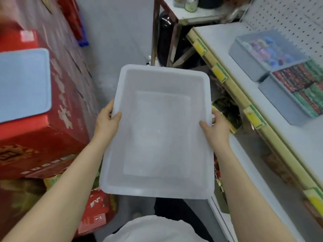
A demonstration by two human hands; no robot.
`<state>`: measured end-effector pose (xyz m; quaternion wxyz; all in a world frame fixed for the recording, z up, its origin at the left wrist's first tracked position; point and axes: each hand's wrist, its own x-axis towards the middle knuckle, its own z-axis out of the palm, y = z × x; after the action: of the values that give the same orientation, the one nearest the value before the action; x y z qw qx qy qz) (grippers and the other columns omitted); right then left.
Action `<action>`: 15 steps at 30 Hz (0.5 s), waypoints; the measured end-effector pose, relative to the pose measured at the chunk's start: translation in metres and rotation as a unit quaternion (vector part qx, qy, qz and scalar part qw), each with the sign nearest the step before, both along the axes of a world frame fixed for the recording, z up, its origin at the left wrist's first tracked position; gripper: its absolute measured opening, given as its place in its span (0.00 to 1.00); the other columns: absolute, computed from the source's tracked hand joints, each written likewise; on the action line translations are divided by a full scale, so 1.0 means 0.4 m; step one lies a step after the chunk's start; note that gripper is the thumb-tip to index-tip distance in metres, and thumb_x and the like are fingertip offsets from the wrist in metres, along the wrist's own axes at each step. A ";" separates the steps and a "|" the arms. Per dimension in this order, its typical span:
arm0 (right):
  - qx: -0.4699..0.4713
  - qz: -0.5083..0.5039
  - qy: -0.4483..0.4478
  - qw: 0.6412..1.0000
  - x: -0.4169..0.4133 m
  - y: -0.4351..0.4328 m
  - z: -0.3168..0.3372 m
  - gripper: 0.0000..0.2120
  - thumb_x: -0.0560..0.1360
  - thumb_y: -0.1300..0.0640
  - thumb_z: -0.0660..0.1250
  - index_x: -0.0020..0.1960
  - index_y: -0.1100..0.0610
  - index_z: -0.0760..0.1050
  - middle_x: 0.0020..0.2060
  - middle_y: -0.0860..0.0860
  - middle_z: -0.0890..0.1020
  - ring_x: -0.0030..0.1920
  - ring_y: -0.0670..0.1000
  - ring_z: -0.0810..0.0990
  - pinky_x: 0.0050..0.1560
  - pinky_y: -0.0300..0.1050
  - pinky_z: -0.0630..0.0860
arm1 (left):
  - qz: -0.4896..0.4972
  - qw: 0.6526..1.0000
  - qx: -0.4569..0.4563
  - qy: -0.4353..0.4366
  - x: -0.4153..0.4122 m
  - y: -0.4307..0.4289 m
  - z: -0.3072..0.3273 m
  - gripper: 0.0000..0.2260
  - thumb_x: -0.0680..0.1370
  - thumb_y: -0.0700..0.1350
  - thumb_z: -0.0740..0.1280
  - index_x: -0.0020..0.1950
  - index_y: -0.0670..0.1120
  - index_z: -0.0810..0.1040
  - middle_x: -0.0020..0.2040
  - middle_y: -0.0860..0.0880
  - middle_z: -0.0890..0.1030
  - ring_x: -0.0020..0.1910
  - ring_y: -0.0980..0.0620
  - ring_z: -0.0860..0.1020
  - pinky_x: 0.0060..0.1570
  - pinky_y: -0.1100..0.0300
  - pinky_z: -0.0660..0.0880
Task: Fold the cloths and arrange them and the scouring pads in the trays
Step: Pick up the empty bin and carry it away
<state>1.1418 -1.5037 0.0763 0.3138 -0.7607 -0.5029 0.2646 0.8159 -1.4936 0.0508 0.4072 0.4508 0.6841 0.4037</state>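
Note:
I hold an empty white plastic tray (pixel 158 130) in front of me, above the floor. My left hand (pixel 106 119) grips its left rim and my right hand (pixel 214 127) grips its right rim, thumbs over the edge. On the shelf at the right stand two grey trays: the far tray (pixel 244 58) holds pastel pink and blue rolled cloths (pixel 269 49), the near tray (pixel 277 103) holds packed red and green scouring pads (pixel 304 82). Another white tray (pixel 22 82) lies on a red carton at the left.
A white shelf (pixel 288 137) with yellow price labels along its edge runs down the right side, with a pegboard behind it. Red cartons (pixel 57 105) are stacked at the left. A metal-framed stand (pixel 174 23) is at the back. Packets sit on the lower shelf beneath my right hand.

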 end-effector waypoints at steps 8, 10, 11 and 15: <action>-0.020 0.145 -0.004 0.989 -0.112 0.534 0.025 0.22 0.77 0.58 0.67 0.69 0.52 0.68 0.40 0.37 0.71 0.45 0.49 0.75 0.36 0.37 0.67 | 0.153 0.988 0.018 -0.028 -0.062 0.318 0.040 0.23 0.80 0.36 0.62 0.73 0.53 0.70 0.64 0.56 0.77 0.57 0.56 0.77 0.54 0.65 0.74; -0.014 0.174 -0.001 0.985 -0.158 0.673 0.028 0.22 0.76 0.58 0.67 0.69 0.52 0.68 0.46 0.41 0.76 0.49 0.50 0.77 0.43 0.43 0.71 | 0.188 0.981 0.024 -0.033 -0.092 0.415 0.041 0.24 0.80 0.35 0.62 0.74 0.52 0.70 0.65 0.55 0.77 0.59 0.57 0.77 0.58 0.64 0.74; -0.014 0.185 0.000 0.983 -0.182 0.735 0.027 0.23 0.76 0.58 0.67 0.70 0.52 0.68 0.50 0.44 0.77 0.50 0.49 0.77 0.45 0.42 0.71 | 0.202 0.979 0.025 -0.034 -0.107 0.458 0.041 0.24 0.80 0.35 0.62 0.74 0.52 0.69 0.66 0.55 0.77 0.60 0.57 0.76 0.60 0.62 0.73; -0.013 0.215 0.005 0.977 -0.292 0.985 0.011 0.23 0.76 0.59 0.67 0.70 0.53 0.69 0.54 0.47 0.79 0.49 0.47 0.77 0.41 0.34 0.69 | 0.243 0.970 0.027 0.004 -0.202 0.655 0.026 0.24 0.78 0.36 0.63 0.74 0.52 0.70 0.66 0.53 0.77 0.60 0.54 0.76 0.61 0.59 0.72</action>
<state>1.0249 -1.1096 0.0809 0.2419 -0.6378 -0.6495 0.3359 0.7352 -1.2314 0.0613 0.2819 0.2836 0.7635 0.5071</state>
